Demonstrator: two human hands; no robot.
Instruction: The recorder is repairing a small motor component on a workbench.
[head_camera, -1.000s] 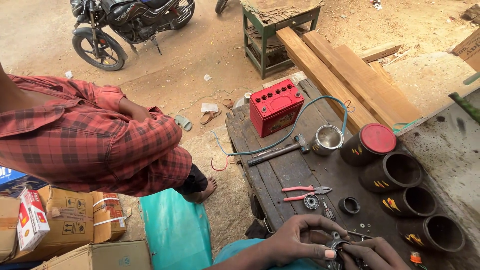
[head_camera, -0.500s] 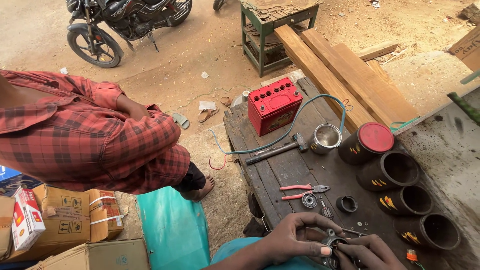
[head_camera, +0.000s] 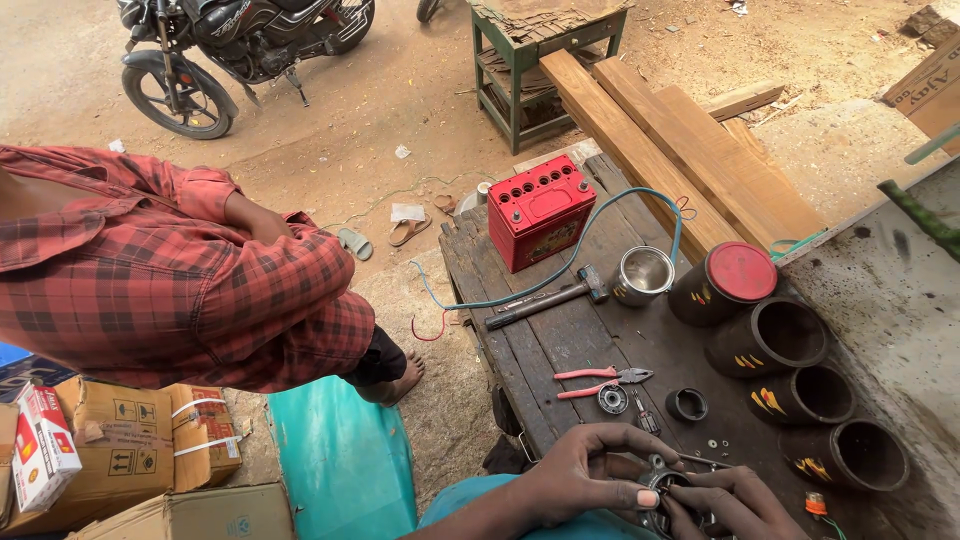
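Gripping round metal part (head_camera: 665, 497) at bottom edge of dark wooden bench (head_camera: 560, 340), same as a second ago: left hand (head_camera: 585, 470) curled on its rim, right hand (head_camera: 725, 500) fingers clamped over it; little change, work ongoing. Near: hammer (head_camera: 545, 297), red-handled pliers (head_camera: 600, 378).

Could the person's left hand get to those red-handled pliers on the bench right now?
Probably yes. The pliers lie in the open just beyond the left hand, with only bare bench between. But that hand and the right hand are both gripping a round metal part.
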